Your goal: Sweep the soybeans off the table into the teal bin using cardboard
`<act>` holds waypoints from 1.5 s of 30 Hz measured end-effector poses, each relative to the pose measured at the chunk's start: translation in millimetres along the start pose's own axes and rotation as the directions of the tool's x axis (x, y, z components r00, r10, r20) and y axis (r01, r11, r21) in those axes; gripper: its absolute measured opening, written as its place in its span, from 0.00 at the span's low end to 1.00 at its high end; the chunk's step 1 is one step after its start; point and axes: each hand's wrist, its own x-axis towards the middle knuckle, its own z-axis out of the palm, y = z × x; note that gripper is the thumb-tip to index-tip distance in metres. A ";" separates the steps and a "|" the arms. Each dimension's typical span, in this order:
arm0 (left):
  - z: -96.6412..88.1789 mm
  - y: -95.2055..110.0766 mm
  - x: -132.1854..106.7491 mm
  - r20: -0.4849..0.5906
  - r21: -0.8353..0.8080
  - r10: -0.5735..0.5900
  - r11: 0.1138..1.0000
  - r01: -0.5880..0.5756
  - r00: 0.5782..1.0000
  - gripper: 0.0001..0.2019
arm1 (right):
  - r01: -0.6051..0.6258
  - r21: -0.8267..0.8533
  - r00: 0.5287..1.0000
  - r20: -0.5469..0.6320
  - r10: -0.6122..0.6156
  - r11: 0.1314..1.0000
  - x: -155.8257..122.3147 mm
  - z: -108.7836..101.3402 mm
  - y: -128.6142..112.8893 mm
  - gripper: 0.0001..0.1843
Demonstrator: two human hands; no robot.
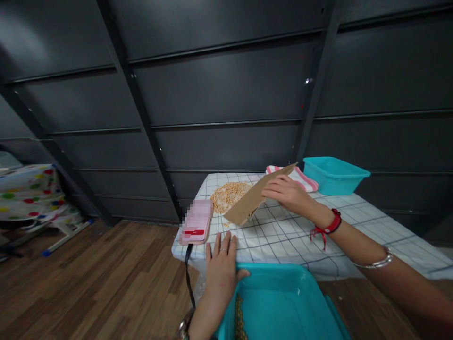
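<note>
Over tbl (283, 241), cardbd (252, 198) tilts, long axis running near-L to far-R.

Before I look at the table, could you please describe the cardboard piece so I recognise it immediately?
On the white checked tablecloth before the dark panelled wall, find the heap of yellow grains. To its right, the right hand holds the cardboard piece tilted. Its plain brown surface sets it apart from the pink-striped cloth behind.

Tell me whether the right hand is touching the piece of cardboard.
Touching. The head view shows the right hand gripping the piece of cardboard, with no gap between them.
</note>
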 end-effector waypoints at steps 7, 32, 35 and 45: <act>3.4 -1.2 0.5 -0.018 0.003 0.011 1.000 -0.011 1.000 0.34 | 0.019 0.084 1.000 0.002 -0.020 0.996 6.7 18.5 -4.9 0.18; -2.8 2.0 0.1 0.021 -0.021 -0.017 1.000 0.018 1.000 0.39 | -0.147 0.020 0.988 0.051 0.146 0.989 -25.9 -6.9 -4.9 0.19; -3.6 1.6 0.0 0.035 -0.026 -0.018 0.999 0.019 0.999 0.38 | -0.144 0.011 0.989 0.026 0.144 0.989 -28.6 -12.1 -5.0 0.18; 0.3 -0.3 0.8 0.024 -0.011 -0.014 1.000 0.014 1.000 0.36 | -0.104 0.026 0.995 0.015 0.103 0.994 -26.7 -15.9 -10.9 0.17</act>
